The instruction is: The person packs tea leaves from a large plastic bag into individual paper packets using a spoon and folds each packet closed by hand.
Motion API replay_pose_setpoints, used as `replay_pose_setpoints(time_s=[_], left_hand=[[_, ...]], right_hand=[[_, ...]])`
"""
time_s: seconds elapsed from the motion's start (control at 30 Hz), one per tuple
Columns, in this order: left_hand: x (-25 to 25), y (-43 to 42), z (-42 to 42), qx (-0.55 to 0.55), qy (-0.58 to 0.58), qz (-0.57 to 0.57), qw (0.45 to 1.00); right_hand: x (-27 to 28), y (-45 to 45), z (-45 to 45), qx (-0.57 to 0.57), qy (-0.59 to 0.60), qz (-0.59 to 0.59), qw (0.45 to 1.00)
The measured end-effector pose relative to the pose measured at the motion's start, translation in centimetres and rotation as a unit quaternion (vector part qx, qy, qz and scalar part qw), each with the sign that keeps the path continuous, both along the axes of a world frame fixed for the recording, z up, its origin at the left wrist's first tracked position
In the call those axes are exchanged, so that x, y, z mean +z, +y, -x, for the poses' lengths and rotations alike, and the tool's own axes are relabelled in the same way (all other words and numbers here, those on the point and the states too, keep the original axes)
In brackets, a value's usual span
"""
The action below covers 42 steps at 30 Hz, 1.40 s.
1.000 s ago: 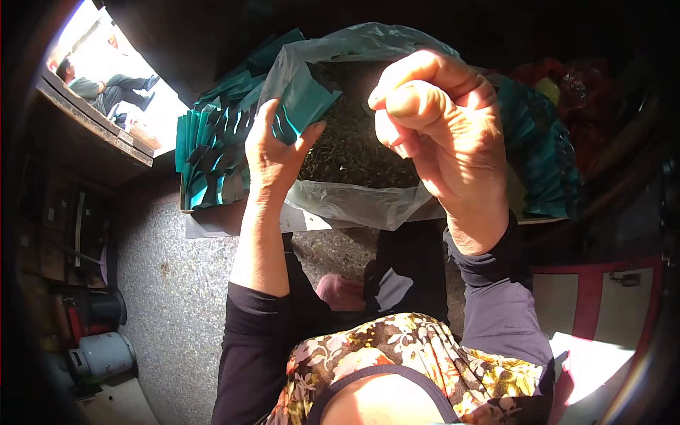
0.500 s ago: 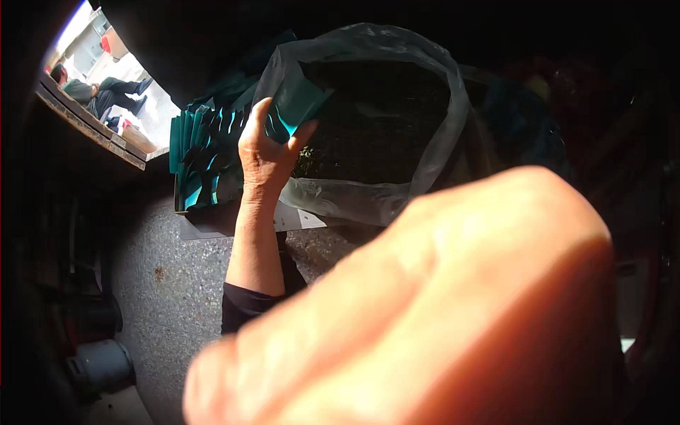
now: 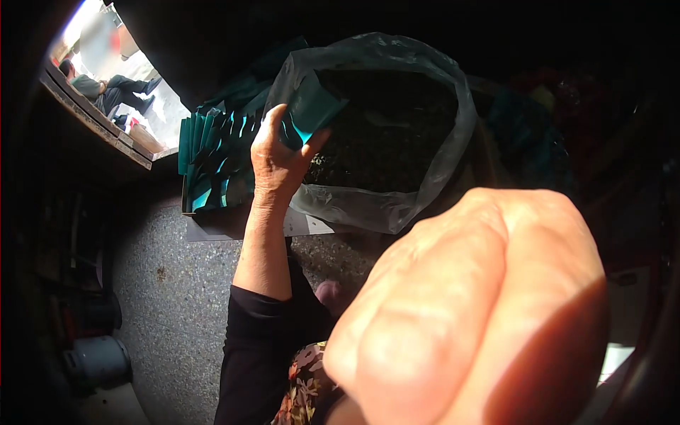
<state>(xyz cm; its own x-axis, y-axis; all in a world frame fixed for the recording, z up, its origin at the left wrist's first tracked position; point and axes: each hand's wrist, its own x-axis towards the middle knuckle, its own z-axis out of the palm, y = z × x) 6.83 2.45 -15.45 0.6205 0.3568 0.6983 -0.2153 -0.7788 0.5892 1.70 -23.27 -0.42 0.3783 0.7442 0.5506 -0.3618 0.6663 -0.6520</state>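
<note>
At the lower right of the frame, the right hand [image 3: 474, 304] loomed blurred near the lens, fingers folded; whether they pinched anything could not be told. The clear plastic bag [image 3: 354, 202] gaped at upper centre around dark, loose material [image 3: 389, 145]. Bunched teal packets [image 3: 209, 152] stood left of it. Over the bag's left side, the left hand [image 3: 276, 163] gripped a single teal packet [image 3: 314, 105] between thumb and fingers. A seated person [image 3: 113, 92] showed at upper left.
</note>
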Motion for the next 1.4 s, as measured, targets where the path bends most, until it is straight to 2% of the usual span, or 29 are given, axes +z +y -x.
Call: replay_pose_setpoints(time_s=[0.03,0.13,0.33,0.4,0.47,0.5,0.53,0.57,0.6,0.63,0.7,0.77,0.83,0.93,1.03,1.1,1.2,1.3,1.33,1.37,1.4], left_hand=[[0.0,0.1,0.0,-0.01,0.003,0.013,1.0],[-0.4,0.1,-0.2,-0.004,-0.026,0.009,1.0],[0.7,-0.5,0.3,0.008,0.0,-0.009,1.0],[0.7,-0.5,0.3,-0.001,-0.001,0.003,1.0],[0.7,-0.4,0.3,0.019,0.002,-0.02,1.0],[0.7,-0.4,0.2,0.019,0.002,-0.021,1.0],[0.6,-0.3,0.2,0.014,0.001,-0.013,1.0],[0.5,-0.3,0.2,0.009,0.0,-0.005,1.0],[0.6,-0.3,0.3,0.01,0.003,-0.006,1.0],[0.3,-0.1,0.2,0.01,-0.006,-0.005,1.0],[0.1,0.4,-0.2,-0.015,0.051,0.095,0.994],[0.5,-0.1,0.2,-0.016,-0.003,0.039,0.999],[0.7,-0.2,0.3,-0.007,-0.007,0.017,1.0],[0.6,-0.3,0.3,-0.007,0.013,0.029,0.999],[0.6,-0.2,0.3,0.011,0.002,-0.006,1.0],[0.6,-0.2,0.3,0.014,0.01,-0.009,1.0],[0.4,-0.2,0.2,0.017,0.022,0.001,1.0],[0.0,0.2,0.1,0.001,0.024,0.009,1.0],[-0.6,0.4,-0.1,-0.008,0.018,0.022,1.0],[-2.4,1.4,-0.8,-0.056,0.047,0.152,0.986],[-2.1,1.1,-0.7,-0.033,0.015,0.069,0.997]], right_hand=[[-0.1,-1.5,0.1,0.005,0.003,-0.007,1.0],[0.8,5.7,-1.0,0.018,0.017,-0.027,0.999],[0.6,5.9,-1.3,0.038,0.041,-0.06,0.997],[-0.2,6.9,-1.6,-0.041,-0.039,-0.151,0.987],[0.4,5.4,-2.6,-0.025,-0.081,-0.054,0.995],[-0.2,6.0,-2.5,-0.04,-0.057,-0.087,0.994],[-0.5,6.4,-3.1,-0.057,-0.084,-0.088,0.991],[-0.2,5.9,-3.8,-0.085,-0.107,-0.033,0.99],[-0.5,6.1,-4.1,-0.078,-0.077,-0.028,0.994],[-0.8,6.5,-4.2,-0.125,-0.054,-0.022,0.99],[-1.3,6.9,-5.0,-0.172,-0.04,0.014,0.984],[-1.9,7.2,-5.6,-0.187,-0.001,0.026,0.982],[-1.8,7.2,-5.7,-0.205,0.011,0.047,0.978],[-2.1,7.2,-6.2,-0.201,0.009,0.031,0.979],[-2.0,7.2,-6.1,-0.233,0.022,0.023,0.972],[-2.3,6.9,-6.7,-0.211,0.021,0.016,0.977],[-2.2,6.7,-6.8,-0.241,0.004,0.032,0.97],[-2.1,6.9,-6.8,-0.221,-0.033,0.011,0.975],[-1.9,7.0,-6.4,-0.211,-0.044,0.01,0.976],[-1.8,7.2,-6.1,-0.191,-0.074,-0.004,0.979],[-1.4,7.5,-5.4,-0.173,-0.068,-0.008,0.983]])
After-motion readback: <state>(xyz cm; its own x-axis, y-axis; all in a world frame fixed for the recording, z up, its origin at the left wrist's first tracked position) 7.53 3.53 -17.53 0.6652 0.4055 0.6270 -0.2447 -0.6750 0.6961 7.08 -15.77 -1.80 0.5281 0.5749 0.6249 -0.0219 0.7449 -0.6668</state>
